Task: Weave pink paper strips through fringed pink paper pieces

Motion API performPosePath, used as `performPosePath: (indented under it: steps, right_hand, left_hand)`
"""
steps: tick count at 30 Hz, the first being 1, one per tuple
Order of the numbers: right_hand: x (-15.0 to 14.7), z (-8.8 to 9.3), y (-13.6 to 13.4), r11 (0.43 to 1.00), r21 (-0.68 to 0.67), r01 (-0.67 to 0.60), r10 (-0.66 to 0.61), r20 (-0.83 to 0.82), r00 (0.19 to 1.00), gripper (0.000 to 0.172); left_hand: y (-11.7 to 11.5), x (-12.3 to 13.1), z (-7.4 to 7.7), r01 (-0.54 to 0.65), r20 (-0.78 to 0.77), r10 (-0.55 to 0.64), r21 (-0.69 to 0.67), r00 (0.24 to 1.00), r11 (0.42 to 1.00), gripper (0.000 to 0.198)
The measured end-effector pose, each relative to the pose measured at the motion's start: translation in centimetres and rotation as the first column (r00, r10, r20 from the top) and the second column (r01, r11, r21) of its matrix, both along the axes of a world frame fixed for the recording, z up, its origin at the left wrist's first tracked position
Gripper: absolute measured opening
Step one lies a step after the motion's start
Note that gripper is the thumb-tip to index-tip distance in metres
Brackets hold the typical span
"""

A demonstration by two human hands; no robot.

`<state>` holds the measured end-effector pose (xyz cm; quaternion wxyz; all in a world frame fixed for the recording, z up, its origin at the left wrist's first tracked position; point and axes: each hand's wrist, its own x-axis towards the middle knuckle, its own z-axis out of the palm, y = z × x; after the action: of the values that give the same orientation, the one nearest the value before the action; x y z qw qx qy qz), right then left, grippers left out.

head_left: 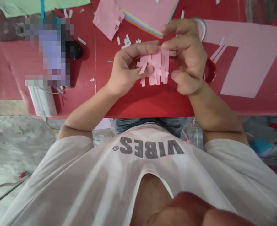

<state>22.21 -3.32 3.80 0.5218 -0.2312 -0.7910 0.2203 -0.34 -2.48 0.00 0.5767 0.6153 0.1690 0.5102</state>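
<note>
My left hand (129, 64) pinches a piece of woven pink paper strips (155, 67), thumb on the near face and fingers behind its upper edge. Loose strip ends hang like a fringe along the bottom, and some stick out at the sides. Just right of it is my right hand (190, 56), its fingers curved and spread. One fingertip reaches the top edge of the woven strips, while the thumb stays apart from them. Another woven pink paper piece (108, 19) lies beyond my left hand on the red table (138, 103).
A stack of coloured paper (150, 15) lies at the back. Right of my hands are a roll of tape (201, 28), a red ring-shaped item (210, 71) and a cut pink sheet (249, 62). White paper scraps (126, 41) are scattered about. A white power strip (43, 100) sits at left.
</note>
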Motion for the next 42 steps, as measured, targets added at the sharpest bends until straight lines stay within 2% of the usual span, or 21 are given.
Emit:
performPosePath:
  steps: [2, 4, 6, 8, 12, 18, 26, 29, 33, 37, 42]
  right_hand:
    - [-0.2, 0.4, -0.2, 0.997, -0.069, -0.044, 0.045, 0.007, 0.999, 0.063]
    - [-0.4, 0.9, -0.7, 0.994, -0.07, -0.079, 0.082, 0.034, 0.996, 0.071]
    - [-0.7, 1.3, -1.2, 0.995, -0.067, -0.07, 0.075, 0.063, 0.995, 0.067]
    - [-0.8, 1.6, -1.6, 0.996, -0.083, -0.041, 0.048, 0.084, 0.995, 0.053]
    - [-0.9, 1.7, -1.8, 0.993, -0.114, -0.029, 0.036, 0.061, 0.997, 0.041]
    - [-0.8, 1.7, -1.5, 0.997, -0.066, -0.048, 0.053, 0.09, 0.995, 0.056]
    - [-0.3, 1.4, -1.4, 0.988, -0.15, 0.03, -0.01, 0.13, 0.991, 0.039]
    - [-0.4, 1.4, -1.4, 0.988, -0.156, 0.025, -0.001, 0.148, 0.989, 0.042]
    - [-0.4, 1.3, -1.2, 0.991, -0.13, -0.01, 0.028, 0.134, 0.991, 0.058]
    - [0.0, 0.8, -0.9, 0.984, -0.175, 0.014, 0.015, 0.16, 0.987, 0.05]
    - [-0.2, 0.6, -0.5, 1.0, 0.005, -0.009, 0.008, 0.114, 0.993, 0.049]
  left_hand:
    - [-0.1, 0.0, 0.3, -0.013, 0.013, 0.013, -0.052, 1.0, 0.999, 0.061]
    - [-0.3, 0.1, 0.5, -0.013, 0.031, 0.016, -0.091, 0.999, 0.996, 0.057]
    - [-0.3, 0.1, 0.5, -0.025, 0.033, 0.029, -0.114, 0.999, 0.993, 0.053]
    - [-0.2, 0.1, 0.3, -0.036, 0.023, 0.039, -0.118, 0.999, 0.992, 0.051]
    - [0.4, 0.0, -0.5, -0.025, -0.007, 0.025, -0.08, 1.0, 0.996, 0.059]
    - [0.5, -0.1, -0.2, -0.067, 0.028, 0.068, -0.044, 0.997, 0.997, 0.057]
    - [0.3, -0.1, 0.7, -0.078, 0.027, 0.082, -0.099, 0.996, 0.992, 0.054]
    - [0.4, -0.2, 0.7, -0.071, 0.042, 0.075, -0.095, 0.996, 0.993, 0.055]
    - [0.5, -0.3, 0.5, -0.075, 0.038, 0.077, -0.072, 0.996, 0.995, 0.055]
    - [0.8, -0.4, 0.0, -0.062, 0.082, 0.067, -0.06, 0.994, 0.996, 0.059]
    - [0.9, -0.3, -0.4, -0.033, 0.061, 0.034, -0.022, 0.998, 0.999, 0.057]
